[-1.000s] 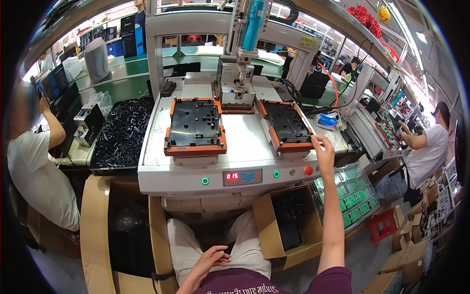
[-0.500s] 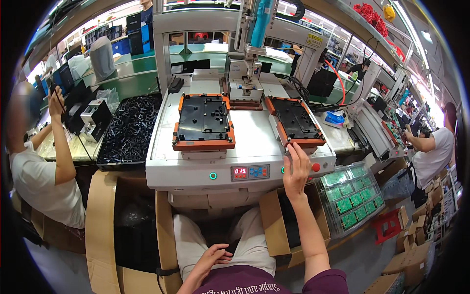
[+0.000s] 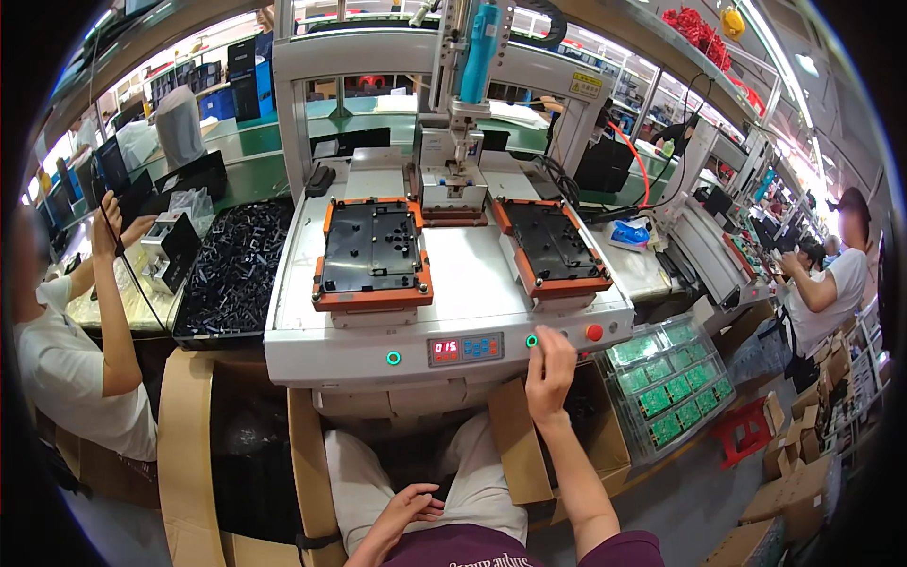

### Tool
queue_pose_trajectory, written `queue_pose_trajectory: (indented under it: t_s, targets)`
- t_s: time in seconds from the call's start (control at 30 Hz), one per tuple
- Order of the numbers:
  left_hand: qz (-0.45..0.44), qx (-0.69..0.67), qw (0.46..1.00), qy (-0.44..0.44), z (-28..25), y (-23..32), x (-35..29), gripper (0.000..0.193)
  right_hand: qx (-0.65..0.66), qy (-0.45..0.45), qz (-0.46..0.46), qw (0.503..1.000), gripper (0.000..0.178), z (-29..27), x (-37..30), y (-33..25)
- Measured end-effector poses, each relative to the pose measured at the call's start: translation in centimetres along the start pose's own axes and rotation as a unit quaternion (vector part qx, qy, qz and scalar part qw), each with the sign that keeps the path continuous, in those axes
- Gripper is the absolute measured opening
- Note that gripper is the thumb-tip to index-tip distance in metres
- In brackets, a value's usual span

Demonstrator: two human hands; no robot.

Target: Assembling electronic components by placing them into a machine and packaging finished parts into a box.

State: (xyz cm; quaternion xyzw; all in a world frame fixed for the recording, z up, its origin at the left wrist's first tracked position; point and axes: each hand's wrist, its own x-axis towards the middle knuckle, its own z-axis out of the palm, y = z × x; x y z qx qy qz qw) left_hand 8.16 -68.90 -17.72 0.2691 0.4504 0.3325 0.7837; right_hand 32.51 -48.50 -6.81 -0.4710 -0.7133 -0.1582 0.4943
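Note:
My right hand holds nothing that I can see; its fingers are loosely bent close to the green-lit button on the machine's front panel. Whether a fingertip touches the button cannot be told. Above it, a black plastic panel lies in the right orange-edged fixture. A second black panel lies in the left orange-edged fixture. My left hand rests over my lap, empty, its fingers loosely apart. Between and behind the fixtures stands the screwdriving head of the white machine.
A red knob and a lit display sit on the front panel. Left stands a tray of small black parts; right, a clear tray with green circuit boards. Open cartons flank my legs. Co-workers work on both sides.
My right hand has drawn back from the front edge of the right fixture to beside the green-lit button, its fingers now more bent. My left hand stays over my lap. The view has shifted slightly.

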Motion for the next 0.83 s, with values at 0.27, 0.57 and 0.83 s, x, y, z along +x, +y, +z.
queue_pose_trajectory:
  t_s: [0.27, 0.57, 0.83]
  targets:
    - [0.003, -0.012, 1.0, 0.012, 0.5, 0.3, -0.3, 0.039, -0.007, -0.008, -0.046, 0.999, 0.031, -0.3, 8.5, 1.2]
    - [0.001, -0.027, 1.0, 0.006, -1.0, -0.3, 0.9, 0.038, -0.029, -0.037, 0.033, 0.998, 0.013, -0.4, 12.0, -0.2]
    - [0.015, -0.017, 1.0, 0.019, -1.1, 1.0, 0.8, 0.04, -0.055, -0.028, 0.136, 0.989, 0.005, 1.5, 12.0, -1.2]
